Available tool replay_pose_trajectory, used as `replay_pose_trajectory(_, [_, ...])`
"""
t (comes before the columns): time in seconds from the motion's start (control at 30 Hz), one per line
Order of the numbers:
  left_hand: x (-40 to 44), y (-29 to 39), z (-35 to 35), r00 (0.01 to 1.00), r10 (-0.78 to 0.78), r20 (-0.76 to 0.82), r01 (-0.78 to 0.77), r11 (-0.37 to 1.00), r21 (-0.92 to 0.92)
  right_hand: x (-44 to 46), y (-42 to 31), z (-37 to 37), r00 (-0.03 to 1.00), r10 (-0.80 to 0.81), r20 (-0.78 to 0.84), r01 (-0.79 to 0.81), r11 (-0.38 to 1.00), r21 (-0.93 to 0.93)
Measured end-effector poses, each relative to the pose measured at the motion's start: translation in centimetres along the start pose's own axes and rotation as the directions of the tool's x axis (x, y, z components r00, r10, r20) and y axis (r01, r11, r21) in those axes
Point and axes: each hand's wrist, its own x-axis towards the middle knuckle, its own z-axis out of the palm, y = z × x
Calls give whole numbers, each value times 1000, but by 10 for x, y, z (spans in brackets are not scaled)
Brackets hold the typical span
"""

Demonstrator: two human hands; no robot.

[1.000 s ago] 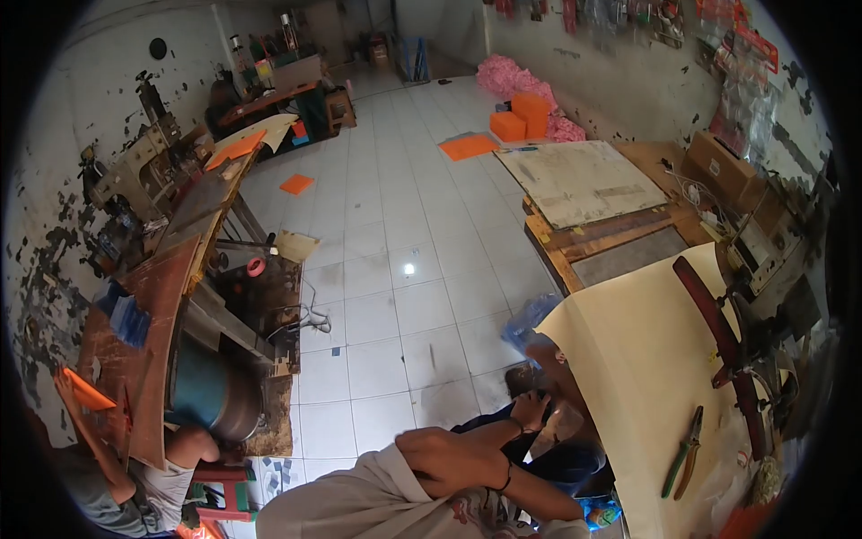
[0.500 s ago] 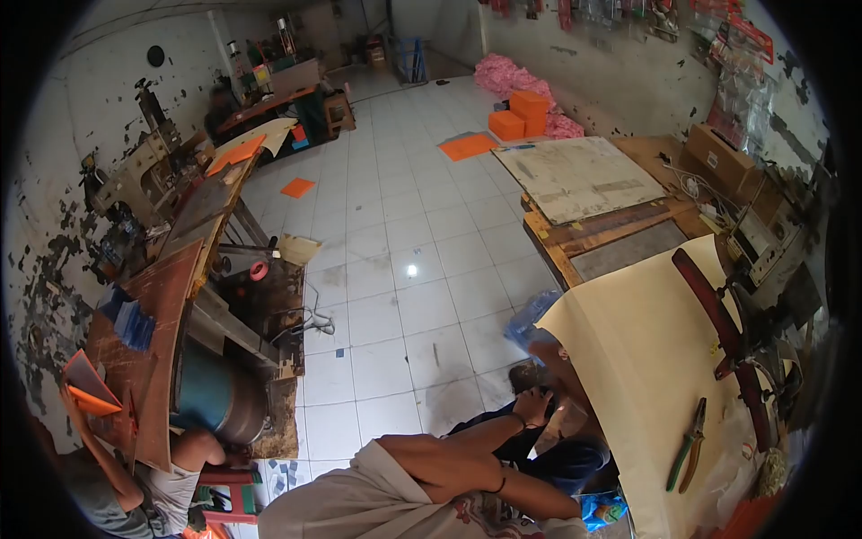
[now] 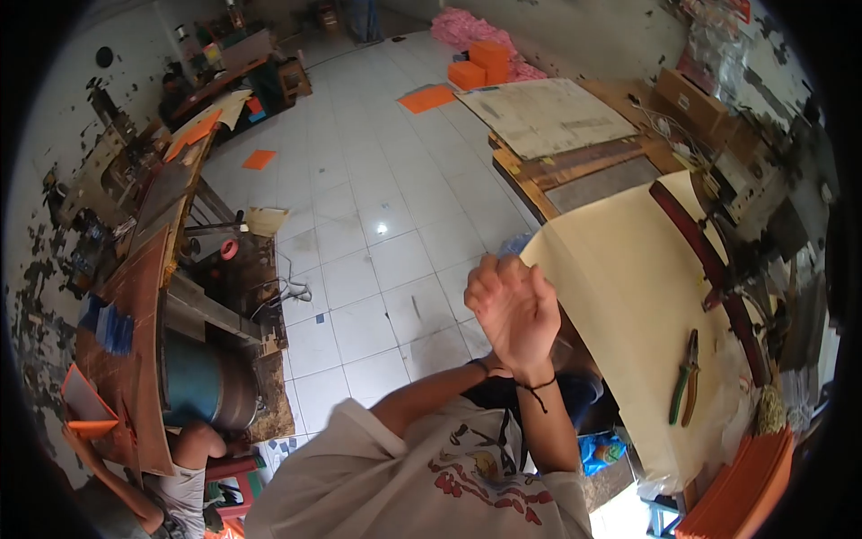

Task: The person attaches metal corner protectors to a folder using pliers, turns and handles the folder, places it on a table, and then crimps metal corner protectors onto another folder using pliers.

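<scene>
My right hand is raised in front of my body beside the cream sheet, palm toward the camera. Its fingers are loosely curled and slightly apart, and the palm is empty. A dark cord circles that wrist. My left hand is low behind the right wrist, mostly hidden, so its fingers and anything in them cannot be made out. On the cream sheet, to the right of my hands, lie green-and-brown-handled pliers.
At the far left a person holds an orange folded piece at a brown table. A dark red curved bar and orange sheets are at right. A blue drum stands under the left bench.
My right hand has come up into view from a hidden position. My left hand, earlier visible near my leg, is now largely covered. The camera view has shifted.
</scene>
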Motion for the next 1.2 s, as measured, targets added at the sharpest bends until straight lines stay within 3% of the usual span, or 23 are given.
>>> replay_pose_trajectory(0.1, [-40, -22, -9, 988, 145, -47, -152, 959, -238, -2, -1, 5, 1000, -17, 21, 15, 998, 65])
replay_pose_trajectory(0.17, [-76, -42, -16, 997, 69, -41, -79, 939, -334, -7, 1, 10, 1000, -1, 27, -2, 995, 97])
replay_pose_trajectory(0.23, [-120, -58, -29, 968, -240, 67, 247, 884, -397, -8, 0, 15, 999, 20, 31, -23, 991, 129])
replay_pose_trajectory(0.27, [-144, -63, -39, 901, -411, 137, 430, 807, -406, -7, 0, 16, 999, 19, 48, -26, 990, 140])
replay_pose_trajectory(0.33, [-196, -76, -36, 873, -487, -33, 450, 829, -333, -5, -3, 19, 996, 19, 86, -33, 986, 161])
replay_pose_trajectory(0.4, [-256, -150, 6, 962, -236, -139, 250, 964, 92, -6, -5, 23, 997, 4, 73, -9, 998, 67])
replay_pose_trajectory(0.47, [-301, -207, 46, 748, -663, 7, 657, 740, -142, -13, -11, 34, 992, -1, 127, 7, 999, -42])
replay_pose_trajectory(0.53, [-335, -164, 35, 654, -739, 163, 721, 544, -430, -27, -25, 60, 973, 10, 232, 28, 987, -158])
replay_pose_trajectory(0.57, [-362, -243, 96, 886, -459, 67, 464, 879, -111, -24, -38, 71, 908, 20, 419, 114, 949, -293])
replay_pose_trajectory(0.6, [-362, -235, 96, 993, -114, -38, 120, 951, 285, -21, -48, 82, 841, 12, 541, 221, 904, -365])
replay_pose_trajectory(0.63, [-383, -255, 115, 846, -528, 68, 533, 839, -108, -17, -58, 93, 758, 4, 653, 341, 850, -401])
replay_pose_trajectory(0.67, [-386, -250, 118, 780, -615, 117, 626, 760, -178, -18, -59, 101, 726, -61, 685, 458, 786, -415])
replay_pose_trajectory(0.73, [-384, -251, 123, 718, -678, 158, 693, 675, -253, -21, -52, 118, 674, -204, 710, 660, 598, -454])
replay_pose_trajectory(0.8, [-377, -259, 126, 682, -713, 161, 720, 616, -320, -23, -48, 119, 640, -236, 732, 735, 465, -493])
replay_pose_trajectory(0.87, [-360, -268, 127, 635, -757, 153, 731, 524, -437, -21, -57, 104, 623, -149, 768, 736, 446, -510])
replay_pose_trajectory(0.9, [-354, -241, 101, 526, -817, 235, 777, 350, -523, -19, -62, 95, 615, -106, 782, 735, 436, -519])
replay_pose_trajectory(0.93, [-333, -167, 43, 406, -859, 312, 793, 162, -587, -19, -70, 81, 613, -68, 788, 731, 427, -532])
replay_pose_trajectory(1.0, [-322, -180, 40, 420, -858, 297, 760, 154, -631, -25, -73, 51, 699, -165, 695, 695, 384, -608])
replay_pose_trajectory(1.03, [-317, -185, 38, 452, -850, 270, 743, 192, -641, -34, -71, 34, 761, -295, 578, 649, 357, -672])
replay_pose_trajectory(1.1, [-308, -185, 28, 524, -833, 180, 673, 275, -687, -48, -88, 5, 883, -381, 272, 393, 285, -874])
replay_pose_trajectory(1.13, [-302, -186, 25, 528, -835, 155, 658, 286, -696, -54, -98, -9, 912, -403, 78, 183, 227, -956])
replay_pose_trajectory(1.17, [-298, -187, 23, 558, -815, 153, 634, 301, -713, -61, -107, -23, 893, -437, -107, -33, 172, -985])
replay_pose_trajectory(1.2, [-293, -191, 21, 591, -794, 144, 606, 319, -729, -63, -114, -39, 889, -432, -151, -141, 57, -988])
